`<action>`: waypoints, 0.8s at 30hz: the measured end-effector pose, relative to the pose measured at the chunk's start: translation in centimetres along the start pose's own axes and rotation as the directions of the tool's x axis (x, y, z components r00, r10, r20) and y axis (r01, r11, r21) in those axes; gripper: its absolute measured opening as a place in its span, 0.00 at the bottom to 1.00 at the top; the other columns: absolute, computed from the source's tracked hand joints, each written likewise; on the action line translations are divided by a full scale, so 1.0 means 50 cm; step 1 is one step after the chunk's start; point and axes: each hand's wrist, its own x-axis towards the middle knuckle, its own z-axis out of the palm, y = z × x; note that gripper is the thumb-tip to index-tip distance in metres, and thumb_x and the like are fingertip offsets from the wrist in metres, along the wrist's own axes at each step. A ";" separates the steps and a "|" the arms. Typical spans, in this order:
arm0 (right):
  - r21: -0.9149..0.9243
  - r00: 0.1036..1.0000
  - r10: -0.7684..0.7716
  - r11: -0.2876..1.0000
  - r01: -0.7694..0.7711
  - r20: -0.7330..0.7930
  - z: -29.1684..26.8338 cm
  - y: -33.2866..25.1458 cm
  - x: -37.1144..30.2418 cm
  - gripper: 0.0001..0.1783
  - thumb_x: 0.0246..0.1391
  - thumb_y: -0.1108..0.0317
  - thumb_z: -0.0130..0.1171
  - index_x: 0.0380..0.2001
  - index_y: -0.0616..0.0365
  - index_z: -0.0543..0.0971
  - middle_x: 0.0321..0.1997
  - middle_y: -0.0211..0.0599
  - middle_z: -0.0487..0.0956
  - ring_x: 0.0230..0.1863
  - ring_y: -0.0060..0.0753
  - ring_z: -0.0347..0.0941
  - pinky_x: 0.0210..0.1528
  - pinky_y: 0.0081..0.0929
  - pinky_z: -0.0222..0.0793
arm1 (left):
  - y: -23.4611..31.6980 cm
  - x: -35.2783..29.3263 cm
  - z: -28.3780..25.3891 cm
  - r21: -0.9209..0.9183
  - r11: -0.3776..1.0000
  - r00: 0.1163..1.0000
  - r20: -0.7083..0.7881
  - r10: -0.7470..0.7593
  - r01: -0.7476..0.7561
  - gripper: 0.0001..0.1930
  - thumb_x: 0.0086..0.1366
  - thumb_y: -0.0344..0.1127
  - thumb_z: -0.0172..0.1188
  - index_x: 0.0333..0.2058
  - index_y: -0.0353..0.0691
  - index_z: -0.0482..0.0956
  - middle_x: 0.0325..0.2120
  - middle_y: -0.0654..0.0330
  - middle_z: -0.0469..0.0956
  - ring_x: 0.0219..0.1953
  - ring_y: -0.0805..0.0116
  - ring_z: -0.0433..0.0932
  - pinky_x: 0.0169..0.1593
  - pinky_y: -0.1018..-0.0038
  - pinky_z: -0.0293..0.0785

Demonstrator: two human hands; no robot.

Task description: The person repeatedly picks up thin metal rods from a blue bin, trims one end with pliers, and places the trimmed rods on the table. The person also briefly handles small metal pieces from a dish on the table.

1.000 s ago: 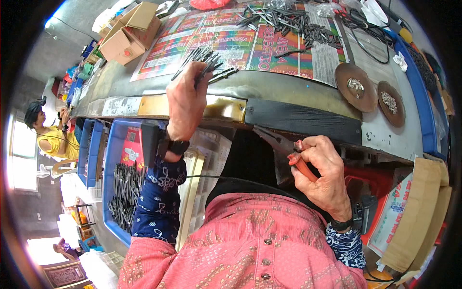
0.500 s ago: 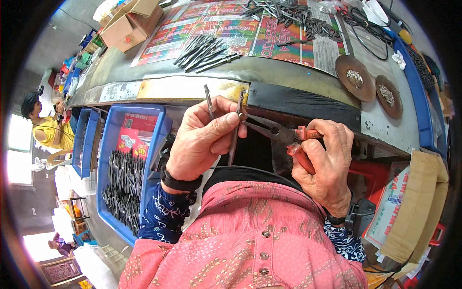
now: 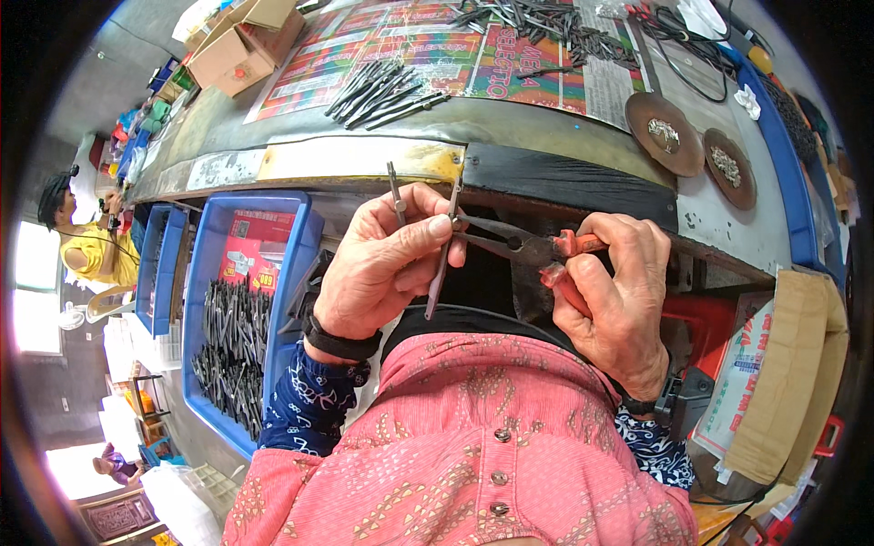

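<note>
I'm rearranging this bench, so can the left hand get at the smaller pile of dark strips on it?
Probably yes: nothing seems to block the left hand from the smaller pile across the bench edge, though that hand already holds slim dark pieces.

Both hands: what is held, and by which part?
The right hand holds pliers by their red handles. The left hand pinches one thin strip above its middle; it also holds another strip, lower part hidden.

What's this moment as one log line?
left hand: holds two slim strips | right hand: holds pliers, jaws parted beside one | blue bin: dark parts inside
</note>
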 end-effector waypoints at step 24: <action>0.641 0.883 0.203 0.622 -0.451 0.424 0.032 0.035 -0.020 0.12 0.38 0.76 0.63 0.30 0.63 0.74 0.40 0.40 0.74 0.34 0.30 0.67 0.35 0.23 0.62 | -0.001 0.027 -0.014 0.888 -0.195 0.748 0.457 0.482 -0.417 0.13 0.56 0.20 0.62 0.41 0.36 0.79 0.32 0.51 0.80 0.32 0.54 0.80 0.37 0.69 0.75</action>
